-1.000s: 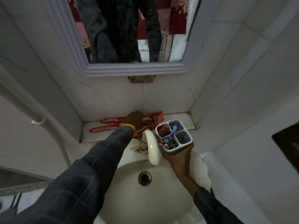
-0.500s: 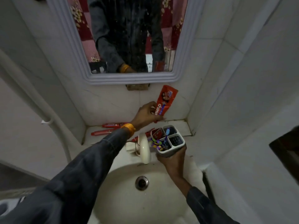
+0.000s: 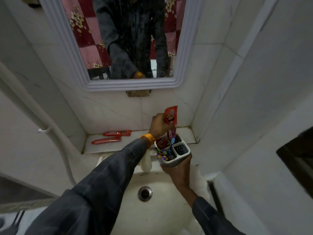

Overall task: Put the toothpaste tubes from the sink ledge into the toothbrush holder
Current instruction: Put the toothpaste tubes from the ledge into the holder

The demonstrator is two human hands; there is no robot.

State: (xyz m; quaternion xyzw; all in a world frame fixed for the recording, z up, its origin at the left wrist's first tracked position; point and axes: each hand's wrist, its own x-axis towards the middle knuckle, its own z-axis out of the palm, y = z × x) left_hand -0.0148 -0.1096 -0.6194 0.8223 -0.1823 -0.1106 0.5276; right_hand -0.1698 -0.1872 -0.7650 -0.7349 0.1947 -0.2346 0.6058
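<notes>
My left hand (image 3: 158, 125) grips a red toothpaste tube (image 3: 171, 117) held upright, its lower end dipping into a far compartment of the toothbrush holder (image 3: 182, 156). My right hand (image 3: 178, 172) holds the white four-compartment holder from below, above the basin. Another red tube (image 3: 161, 143) stands in the holder's left compartment, and colourful toothbrushes (image 3: 160, 152) stick out of the front one. Two more red tubes (image 3: 116, 133) (image 3: 106, 141) lie flat on the white sink ledge (image 3: 94, 147) to the left.
The white tap (image 3: 146, 164) sits just left of the holder, over the basin with its drain (image 3: 144, 193). A mirror (image 3: 128, 39) hangs on the tiled wall above. A white pipe (image 3: 42, 122) runs down the left wall. A tiled side wall closes the right.
My left hand has brought the red tube down and right from beside the wall until its lower end sits in the holder. The right hand keeps the holder about where it was.
</notes>
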